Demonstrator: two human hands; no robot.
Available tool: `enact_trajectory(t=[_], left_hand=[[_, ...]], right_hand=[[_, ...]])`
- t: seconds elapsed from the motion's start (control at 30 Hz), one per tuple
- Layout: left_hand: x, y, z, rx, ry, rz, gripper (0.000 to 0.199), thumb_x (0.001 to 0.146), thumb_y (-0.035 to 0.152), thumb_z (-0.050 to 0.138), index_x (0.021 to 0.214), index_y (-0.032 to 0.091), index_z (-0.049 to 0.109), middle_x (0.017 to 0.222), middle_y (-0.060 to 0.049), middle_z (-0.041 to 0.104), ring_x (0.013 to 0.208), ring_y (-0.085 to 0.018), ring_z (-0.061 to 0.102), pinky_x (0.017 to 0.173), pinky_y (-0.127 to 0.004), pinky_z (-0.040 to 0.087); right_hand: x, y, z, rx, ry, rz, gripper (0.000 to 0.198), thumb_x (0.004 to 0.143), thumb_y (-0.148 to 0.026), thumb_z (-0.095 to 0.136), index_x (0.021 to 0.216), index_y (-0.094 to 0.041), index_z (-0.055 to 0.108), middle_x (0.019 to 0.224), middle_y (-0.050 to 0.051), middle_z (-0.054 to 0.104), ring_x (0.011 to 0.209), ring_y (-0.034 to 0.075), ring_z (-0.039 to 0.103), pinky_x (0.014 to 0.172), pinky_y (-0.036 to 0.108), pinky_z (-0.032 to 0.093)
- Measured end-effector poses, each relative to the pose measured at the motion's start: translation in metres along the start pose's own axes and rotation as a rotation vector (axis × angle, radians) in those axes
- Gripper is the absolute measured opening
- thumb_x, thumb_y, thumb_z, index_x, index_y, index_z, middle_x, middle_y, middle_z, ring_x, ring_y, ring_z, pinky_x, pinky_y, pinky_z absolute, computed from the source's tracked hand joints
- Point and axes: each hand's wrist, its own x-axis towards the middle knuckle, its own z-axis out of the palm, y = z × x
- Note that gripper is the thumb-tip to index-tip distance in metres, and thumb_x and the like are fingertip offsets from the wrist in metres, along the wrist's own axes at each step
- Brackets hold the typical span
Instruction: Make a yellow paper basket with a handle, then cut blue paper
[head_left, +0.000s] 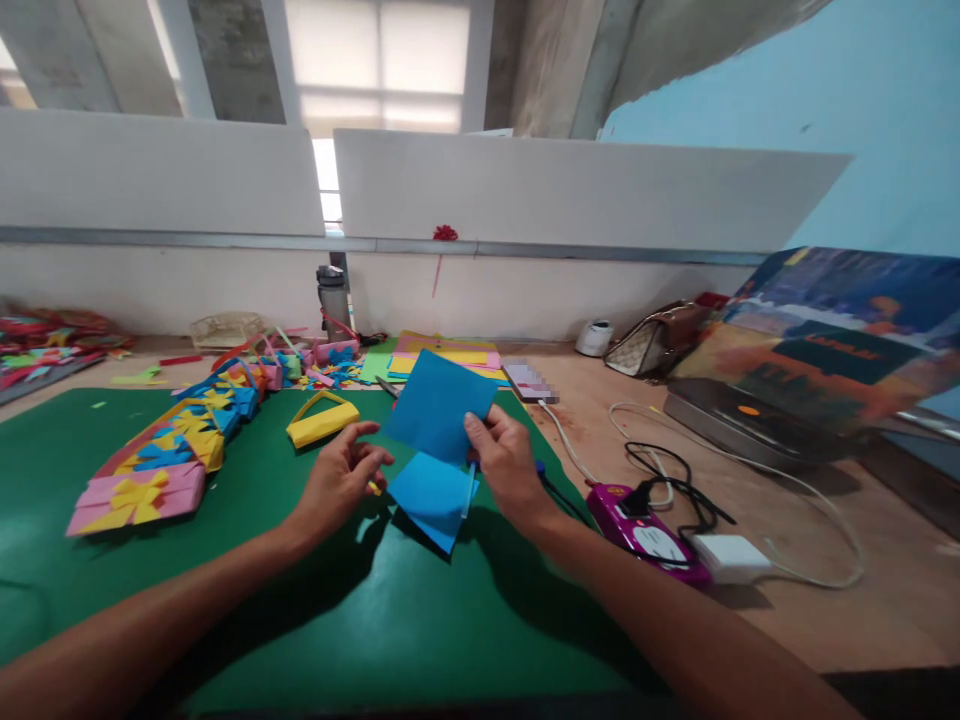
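Between thumb and fingers, my right hand (510, 455) grips a blue sheet of paper (442, 405), raised above the green mat (300, 620). A second blue paper piece (431, 492) shows just below it; whether the two are joined I cannot tell. Close to the left edge of the paper, my left hand (345, 475) has its fingers apart and curved, holding nothing visible. Something small and yellow peeks out by its fingertips. Beneath my right hand a thin pen-like stick (469, 490) is partly hidden. A small yellow paper basket with a handle (322, 424) lies beyond my left hand.
Left on the mat stands a row of paper baskets with bows (139, 495). Paper scraps (330, 368), a bottle (332, 300) and coloured sheets (450, 358) are at the back. Right are a phone (529, 382), a purple power strip (637, 530), cables and a handbag (652, 335).
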Motion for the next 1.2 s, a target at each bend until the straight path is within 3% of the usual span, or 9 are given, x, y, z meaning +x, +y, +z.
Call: enact_trajectory(t=[0.13,0.2,0.37,0.5,0.73,0.83,0.9,1.0,1.2], left_hand=[[0.003,0.006,-0.018,0.340,0.044,0.224,0.019,0.076,0.029,0.050,0.090,0.017,0.056,0.072,-0.003,0.063,0.058,-0.013,0.056,0.057,-0.024,0.043],[0.005,0.004,-0.028,0.623,-0.074,0.280,0.015,0.076,0.026,0.049,0.079,0.018,0.061,0.070,-0.004,0.063,0.061,-0.015,0.056,0.059,-0.025,0.041],[0.012,-0.009,-0.039,1.126,-0.431,0.288,0.016,0.075,0.020,0.049,0.081,0.018,0.063,0.083,-0.007,0.062,0.065,-0.016,0.056,0.056,-0.025,0.037],[0.029,-0.022,-0.039,1.312,-0.415,0.348,0.023,0.081,0.018,0.040,0.073,0.015,0.061,0.076,-0.009,0.058,0.060,-0.016,0.054,0.051,-0.026,0.035],[0.047,-0.022,-0.036,1.385,-0.287,0.355,0.028,0.080,0.008,0.033,0.082,0.010,0.062,0.076,-0.012,0.058,0.070,-0.021,0.056,0.057,-0.029,0.038],[0.027,-0.016,-0.020,1.318,-0.402,0.483,0.025,0.087,0.024,0.038,0.092,0.015,0.061,0.090,-0.010,0.060,0.082,-0.021,0.055,0.065,-0.028,0.040],[0.012,-0.012,-0.008,1.217,-0.571,0.653,0.026,0.088,0.032,0.039,0.100,0.020,0.059,0.102,-0.008,0.059,0.086,-0.019,0.053,0.067,-0.027,0.040],[0.000,-0.012,0.005,1.158,-0.755,0.849,0.025,0.090,0.032,0.037,0.096,0.021,0.059,0.099,-0.007,0.060,0.082,-0.017,0.051,0.065,-0.026,0.039],[0.003,-0.015,0.006,1.194,-0.693,0.819,0.028,0.088,0.038,0.039,0.082,0.020,0.060,0.088,-0.004,0.060,0.076,-0.015,0.049,0.057,-0.025,0.037]], right_hand=[[0.002,-0.010,-0.005,0.077,-0.001,-0.022,0.025,0.074,-0.039,0.055,0.083,-0.017,0.056,0.058,-0.004,0.050,0.048,0.009,0.042,0.047,0.022,0.039],[0.002,-0.012,-0.009,0.092,-0.009,-0.038,0.025,0.074,-0.039,0.055,0.085,-0.017,0.057,0.058,-0.004,0.050,0.047,0.009,0.041,0.046,0.022,0.038],[0.002,-0.014,-0.017,0.085,0.002,-0.062,0.027,0.074,-0.039,0.057,0.091,-0.018,0.058,0.066,-0.001,0.057,0.051,0.010,0.046,0.047,0.023,0.040],[0.003,-0.013,-0.019,0.077,0.003,-0.070,0.028,0.075,-0.039,0.056,0.094,-0.018,0.059,0.073,0.000,0.061,0.057,0.012,0.052,0.051,0.025,0.044],[0.003,-0.012,-0.020,0.101,-0.014,-0.072,0.024,0.075,-0.037,0.057,0.091,-0.019,0.060,0.078,0.001,0.063,0.061,0.012,0.055,0.055,0.026,0.047],[0.002,-0.013,-0.020,0.120,-0.014,-0.075,0.022,0.075,-0.034,0.058,0.091,-0.019,0.060,0.080,0.001,0.063,0.064,0.012,0.057,0.058,0.027,0.049],[0.002,-0.013,-0.020,0.125,-0.017,-0.075,0.020,0.075,-0.033,0.059,0.089,-0.019,0.060,0.078,0.001,0.063,0.063,0.012,0.056,0.058,0.026,0.048],[0.002,-0.013,-0.019,0.102,-0.017,-0.070,0.018,0.074,-0.033,0.059,0.084,-0.019,0.059,0.076,0.000,0.061,0.061,0.011,0.054,0.056,0.025,0.047],[0.001,-0.016,-0.019,0.087,-0.022,-0.074,0.019,0.073,-0.035,0.060,0.081,-0.018,0.058,0.070,-0.001,0.059,0.056,0.010,0.051,0.051,0.023,0.044]])
